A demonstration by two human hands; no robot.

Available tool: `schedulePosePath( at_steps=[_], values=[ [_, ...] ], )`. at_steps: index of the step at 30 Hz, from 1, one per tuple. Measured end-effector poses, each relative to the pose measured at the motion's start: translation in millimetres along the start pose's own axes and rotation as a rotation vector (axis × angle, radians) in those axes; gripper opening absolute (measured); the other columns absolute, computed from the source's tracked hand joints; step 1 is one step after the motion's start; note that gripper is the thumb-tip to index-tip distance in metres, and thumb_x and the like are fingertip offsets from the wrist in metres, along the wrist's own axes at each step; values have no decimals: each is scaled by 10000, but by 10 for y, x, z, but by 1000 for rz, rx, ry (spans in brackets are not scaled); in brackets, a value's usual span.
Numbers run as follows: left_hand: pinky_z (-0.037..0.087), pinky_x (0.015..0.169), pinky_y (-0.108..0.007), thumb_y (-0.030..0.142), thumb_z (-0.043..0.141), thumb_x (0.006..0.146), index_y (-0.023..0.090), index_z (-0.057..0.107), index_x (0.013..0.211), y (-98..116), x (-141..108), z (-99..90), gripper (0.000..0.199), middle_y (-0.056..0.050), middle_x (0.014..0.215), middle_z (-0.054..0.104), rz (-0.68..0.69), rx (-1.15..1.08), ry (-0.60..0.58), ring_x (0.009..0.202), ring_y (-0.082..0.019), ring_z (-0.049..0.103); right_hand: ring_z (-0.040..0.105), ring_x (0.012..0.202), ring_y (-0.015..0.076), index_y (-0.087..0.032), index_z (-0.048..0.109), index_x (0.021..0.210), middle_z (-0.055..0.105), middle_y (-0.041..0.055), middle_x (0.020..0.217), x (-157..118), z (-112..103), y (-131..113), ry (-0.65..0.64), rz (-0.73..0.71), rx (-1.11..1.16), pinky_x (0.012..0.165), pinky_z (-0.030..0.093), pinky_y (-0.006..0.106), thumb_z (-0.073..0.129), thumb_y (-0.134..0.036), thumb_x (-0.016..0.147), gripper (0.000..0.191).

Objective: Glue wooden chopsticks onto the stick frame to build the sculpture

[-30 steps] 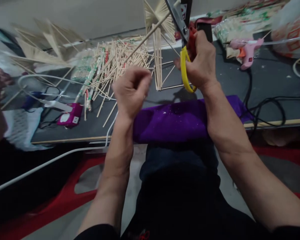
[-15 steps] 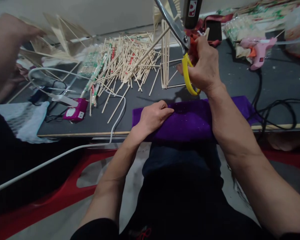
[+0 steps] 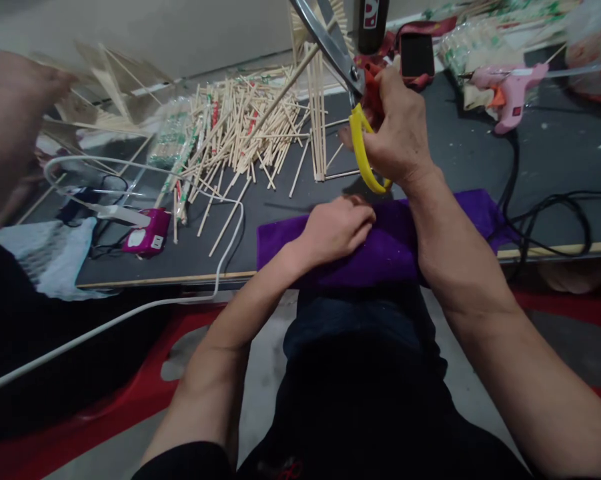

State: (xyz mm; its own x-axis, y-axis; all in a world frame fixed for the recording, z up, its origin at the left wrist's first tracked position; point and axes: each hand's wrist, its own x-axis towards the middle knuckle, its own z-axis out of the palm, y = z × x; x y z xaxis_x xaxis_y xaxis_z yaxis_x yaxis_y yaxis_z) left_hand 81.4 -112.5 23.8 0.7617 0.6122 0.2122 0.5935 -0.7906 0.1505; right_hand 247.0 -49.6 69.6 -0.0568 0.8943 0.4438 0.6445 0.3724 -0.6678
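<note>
My right hand (image 3: 397, 127) is closed round a pair of scissors (image 3: 363, 153) with a yellow handle loop. Its metal blades point up and left, partly open, above the table. A wooden stick (image 3: 285, 97) slants past the blades; whether they touch it I cannot tell. On the purple cloth (image 3: 280, 247) at the table's front edge rests my left hand (image 3: 335, 227), fingers curled in and pressed together. What lies under those fingers is hidden. Beyond the scissors stands a frame of glued sticks (image 3: 317, 120).
Loose wooden sticks (image 3: 250, 127) form a pile at centre left. A pink glue gun (image 3: 513, 93) lies at right, its black cable trailing down. A magenta charger (image 3: 147, 233) with white cables sits at left, near another person's blurred arm (image 3: 10, 113). A phone (image 3: 417, 55) lies behind.
My left hand has slid right along the purple cloth, its fingers now more curled. The right hand still grips the scissors; the whole view has shifted slightly.
</note>
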Motion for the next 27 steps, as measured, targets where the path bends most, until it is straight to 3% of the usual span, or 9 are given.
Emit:
schedulePosePath(
  at_steps=[2,4,8,12,14,17,20,27],
  values=[
    [517,828,-367,224,435,1013,159,708,1060,11,36,104,284,-112,1185,723,100,119,-19,1057,-256,663,558,798,212,-309,527,988,692,19,1002,14,32,29,50,-54,31,833,469,368,653,-362,834,206],
    [513,806,-367,225,399,1036,158,701,1076,-71,102,214,312,-124,1144,721,98,194,-50,1039,-259,662,556,730,194,-259,514,952,680,29,924,23,69,56,122,-115,72,764,450,356,640,-299,805,198],
    [516,823,-359,184,373,1041,189,658,1232,-355,286,317,343,-112,1133,724,-33,228,1,1050,-258,673,527,689,171,-248,508,959,683,24,900,21,96,76,124,-173,99,713,424,324,639,-274,818,195],
    [528,813,-362,166,426,1000,198,676,1208,-439,338,158,327,-117,1127,732,-259,210,33,1043,-265,680,524,692,168,-223,501,946,662,20,873,16,89,59,156,-149,103,718,413,319,651,-227,781,223],
    [534,850,-369,209,470,987,183,699,1118,-381,324,38,265,-124,1100,743,-337,125,59,1019,-254,689,531,692,173,-226,484,919,653,24,866,17,87,50,158,-167,132,717,409,327,640,-184,762,226],
    [533,896,-358,250,550,948,197,700,1088,-284,337,-52,213,-97,1102,756,-339,-121,69,991,-226,696,535,709,177,-251,444,879,646,24,876,21,75,36,130,-154,141,733,421,338,637,-170,763,239],
    [531,854,-340,261,583,917,198,710,1016,-282,406,4,173,-78,1002,768,-323,-306,57,929,-217,697,550,732,178,-250,450,885,635,22,877,25,60,20,76,-100,96,771,441,342,653,-212,784,230],
    [485,773,-313,260,616,888,173,727,916,-459,406,110,144,-44,871,751,-292,-649,158,820,-178,670,545,721,185,-236,497,886,630,26,814,32,56,31,-8,-53,35,755,459,350,729,-445,793,326]
  ],
)
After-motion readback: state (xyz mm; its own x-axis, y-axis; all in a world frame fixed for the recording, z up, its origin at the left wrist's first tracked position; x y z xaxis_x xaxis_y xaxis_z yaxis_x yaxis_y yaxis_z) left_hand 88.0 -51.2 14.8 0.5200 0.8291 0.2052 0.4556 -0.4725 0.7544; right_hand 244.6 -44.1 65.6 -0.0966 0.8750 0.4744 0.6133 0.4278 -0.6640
